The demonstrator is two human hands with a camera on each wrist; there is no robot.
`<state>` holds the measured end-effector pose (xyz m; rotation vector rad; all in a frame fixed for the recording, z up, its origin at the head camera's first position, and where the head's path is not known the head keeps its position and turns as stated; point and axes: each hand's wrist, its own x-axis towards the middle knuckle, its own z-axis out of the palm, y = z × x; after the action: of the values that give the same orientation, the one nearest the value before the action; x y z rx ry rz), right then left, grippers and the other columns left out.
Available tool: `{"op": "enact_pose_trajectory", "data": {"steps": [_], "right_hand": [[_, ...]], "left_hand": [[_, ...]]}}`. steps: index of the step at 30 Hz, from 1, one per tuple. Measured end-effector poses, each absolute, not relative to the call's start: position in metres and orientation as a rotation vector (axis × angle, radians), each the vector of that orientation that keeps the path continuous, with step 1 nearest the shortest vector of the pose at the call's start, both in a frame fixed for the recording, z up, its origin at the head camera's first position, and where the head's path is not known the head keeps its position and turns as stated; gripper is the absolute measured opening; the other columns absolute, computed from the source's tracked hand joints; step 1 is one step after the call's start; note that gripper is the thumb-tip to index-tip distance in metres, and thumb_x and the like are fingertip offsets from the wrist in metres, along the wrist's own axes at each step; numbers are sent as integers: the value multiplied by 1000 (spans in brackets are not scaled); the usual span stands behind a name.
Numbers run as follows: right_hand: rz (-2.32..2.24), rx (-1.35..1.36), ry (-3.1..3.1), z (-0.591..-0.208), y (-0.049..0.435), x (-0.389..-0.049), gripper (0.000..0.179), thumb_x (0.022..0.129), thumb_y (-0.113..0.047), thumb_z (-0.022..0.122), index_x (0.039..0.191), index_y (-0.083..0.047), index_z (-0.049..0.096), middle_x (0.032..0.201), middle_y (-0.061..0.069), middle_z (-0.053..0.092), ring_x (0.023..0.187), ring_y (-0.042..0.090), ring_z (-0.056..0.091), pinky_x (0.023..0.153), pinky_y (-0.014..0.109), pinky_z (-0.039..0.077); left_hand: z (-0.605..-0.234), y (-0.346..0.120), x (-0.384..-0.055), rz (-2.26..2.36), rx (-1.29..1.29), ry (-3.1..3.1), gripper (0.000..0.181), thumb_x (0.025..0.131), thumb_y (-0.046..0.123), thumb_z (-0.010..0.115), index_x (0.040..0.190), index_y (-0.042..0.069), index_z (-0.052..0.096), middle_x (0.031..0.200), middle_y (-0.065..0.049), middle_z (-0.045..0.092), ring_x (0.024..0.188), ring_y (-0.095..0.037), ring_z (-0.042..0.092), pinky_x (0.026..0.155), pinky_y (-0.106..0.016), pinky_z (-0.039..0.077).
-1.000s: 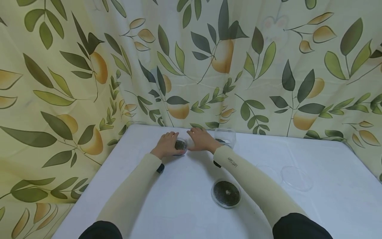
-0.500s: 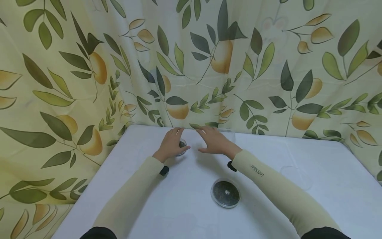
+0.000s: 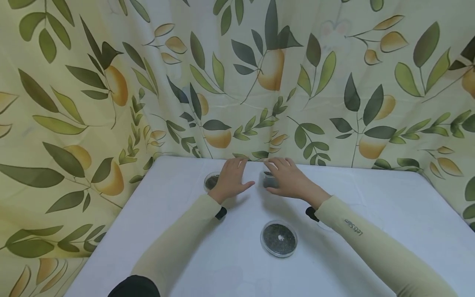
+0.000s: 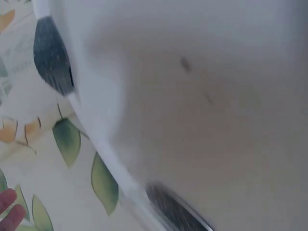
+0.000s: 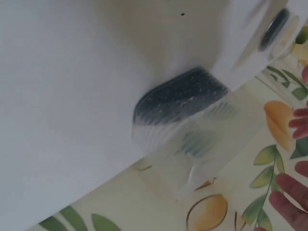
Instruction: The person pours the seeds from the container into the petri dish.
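My left hand (image 3: 231, 179) hovers with fingers spread and thumb out, apart from a small round clear dish (image 3: 212, 180) of dark grains on its left. Behind my right hand (image 3: 289, 177), partly hidden, stands a clear plastic box (image 3: 269, 180) part filled with dark grains. The right wrist view shows the whole box (image 5: 180, 98) and my right fingers (image 5: 288, 197) clear of it. Between the box and the small dish, both palms face each other with nothing held. Nearer me lies a larger round clear dish (image 3: 279, 239) of dark grains with a pale spot in its middle.
A clear lid (image 3: 324, 226) lies partly under the right sleeve (image 3: 363, 231). The white table (image 3: 208, 255) ends at a leaf-patterned curtain (image 3: 237, 82) along the back and left. A few dark specks (image 4: 186, 64) lie on the tabletop.
My left hand has let go of the small dish and moved right, leaving more of the dish visible. My right hand has shifted right, in front of the box. The larger dish stays put.
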<state>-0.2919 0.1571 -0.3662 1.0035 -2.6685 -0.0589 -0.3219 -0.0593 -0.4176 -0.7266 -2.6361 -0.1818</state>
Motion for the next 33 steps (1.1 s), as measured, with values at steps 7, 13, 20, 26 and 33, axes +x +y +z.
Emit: {"op": "enact_pose_trajectory", "data": {"steps": [7, 13, 20, 26, 33], "right_hand": [[-11, 978, -2679, -361, 192, -281, 78, 75, -41, 74, 134, 1, 45, 131, 19, 49, 123, 37, 45, 101, 59, 35], [27, 912, -2795, -358, 222, -267, 79, 76, -42, 73, 136, 0, 43, 133, 20, 48, 126, 38, 42, 104, 61, 31], [71, 831, -2881, -364, 256, -249, 79, 74, -41, 75, 134, 0, 45, 132, 20, 50, 126, 39, 41, 103, 62, 29], [108, 800, -2897, -377, 284, -235, 76, 72, -42, 76, 129, 1, 49, 127, 20, 53, 122, 39, 44, 97, 62, 31], [162, 716, -2974, -393, 307, -224, 79, 69, -48, 77, 126, 1, 53, 126, 21, 53, 121, 41, 43, 95, 63, 30]], "left_hand": [[-421, -39, -327, -309, -736, -2682, 82, 81, 49, 67, 141, 3, 36, 136, -13, 49, 128, -27, 44, 110, -40, 32], [-425, -27, -332, -505, -695, -2765, 87, 79, 51, 68, 144, 5, 33, 140, -13, 46, 131, -27, 42, 110, -40, 34], [-429, -19, -337, -730, -609, -2879, 95, 77, 53, 70, 147, 6, 26, 147, -15, 37, 134, -29, 38, 111, -40, 34], [-432, -16, -343, -908, -562, -2927, 98, 75, 51, 73, 148, 8, 24, 150, -14, 32, 137, -30, 34, 109, -42, 36], [-440, -11, -353, -1144, -579, -2914, 99, 74, 42, 77, 148, 8, 22, 149, -13, 33, 138, -30, 31, 111, -43, 33]]}}
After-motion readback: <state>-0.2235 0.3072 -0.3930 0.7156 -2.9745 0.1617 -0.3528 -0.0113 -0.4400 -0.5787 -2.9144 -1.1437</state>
